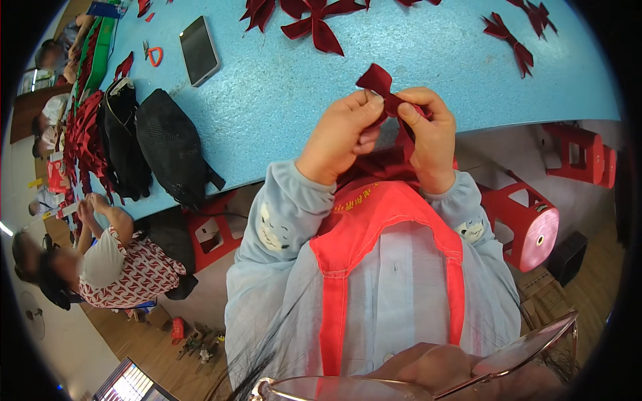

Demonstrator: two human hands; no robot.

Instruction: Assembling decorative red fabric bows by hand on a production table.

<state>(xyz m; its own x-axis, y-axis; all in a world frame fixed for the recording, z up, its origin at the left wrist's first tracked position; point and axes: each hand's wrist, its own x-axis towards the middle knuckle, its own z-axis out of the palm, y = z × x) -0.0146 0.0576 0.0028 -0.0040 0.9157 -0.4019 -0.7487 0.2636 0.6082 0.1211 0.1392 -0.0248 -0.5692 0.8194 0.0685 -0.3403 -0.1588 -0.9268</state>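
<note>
A dark red velvet ribbon bow [376, 78] is held up between my two hands, just in front of the table's near edge. My left hand [340, 132] pinches its left side between thumb and fingers. On the other side, my right hand [430, 137] grips the folded ribbon, thumb against fingers. One loop points up and away; the knot is partly covered by my fingers. More dark red fabric hangs below, over my red apron [374, 207]. Several similar bows [314, 25] lie on the blue table [281, 87] beyond my hands, with others [511, 43] at the far right.
On the table's left lie a phone [199, 51], small orange-handled snips [154, 55], a black mesh bag [172, 142] and a heap of red ribbons [83, 127]. Red stools [513, 217] stand by the table. Another person [124, 264] works at the left, with others beyond.
</note>
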